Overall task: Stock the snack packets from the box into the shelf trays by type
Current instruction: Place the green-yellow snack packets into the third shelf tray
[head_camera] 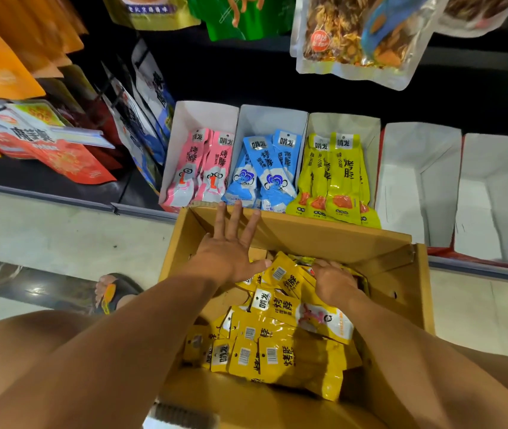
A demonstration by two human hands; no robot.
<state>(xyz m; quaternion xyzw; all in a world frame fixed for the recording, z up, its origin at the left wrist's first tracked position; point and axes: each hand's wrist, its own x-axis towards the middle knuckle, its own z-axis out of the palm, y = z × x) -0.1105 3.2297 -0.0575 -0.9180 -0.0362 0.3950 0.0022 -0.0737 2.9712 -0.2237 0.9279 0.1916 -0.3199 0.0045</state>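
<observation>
While left hand [231,252] hovers spread | right hand [334,281] grips yellow packets [277,345]

Above the trays I see hanging stock: orange pouches [2,57] at upper left, a green pouch [240,20] top middle, and a clear pouch [355,41] of dried snacks to the right. Red packets [61,150] lie on the left shelf beside upright white-and-blue pouches [144,119]. The pale floor [61,230] carries a dark strip [14,277], and a sandal [119,292] rests near it.

Bare-armed and bare-legged, wearing a black sandal [127,289] with orange trim.
</observation>
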